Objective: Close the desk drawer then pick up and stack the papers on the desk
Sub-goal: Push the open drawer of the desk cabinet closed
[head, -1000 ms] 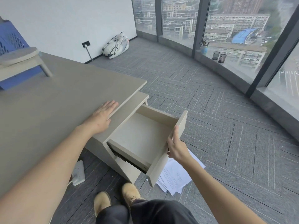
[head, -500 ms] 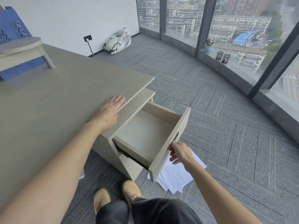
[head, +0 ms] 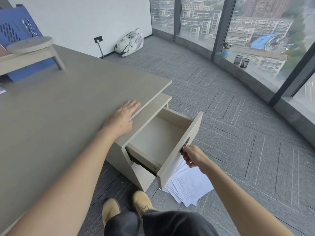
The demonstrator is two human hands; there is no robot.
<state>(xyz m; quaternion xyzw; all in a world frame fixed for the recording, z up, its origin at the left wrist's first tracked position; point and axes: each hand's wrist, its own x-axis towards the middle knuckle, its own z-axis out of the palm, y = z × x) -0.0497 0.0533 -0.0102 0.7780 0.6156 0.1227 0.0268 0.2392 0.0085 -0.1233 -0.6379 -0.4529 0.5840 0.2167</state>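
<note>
Resting flat and open on the grey worktop, the left hand lies beside the pulled-out beige wooden drawer, whose dark handle the right hand pinches above white printed papers on the floor.

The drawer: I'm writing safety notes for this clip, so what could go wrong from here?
The right hand has its fingers at the handle of the open drawer; pushed shut carelessly, they might get pinched. The papers lie on the floor beside the shoes; a step could crumple them or cause a slip.
</note>
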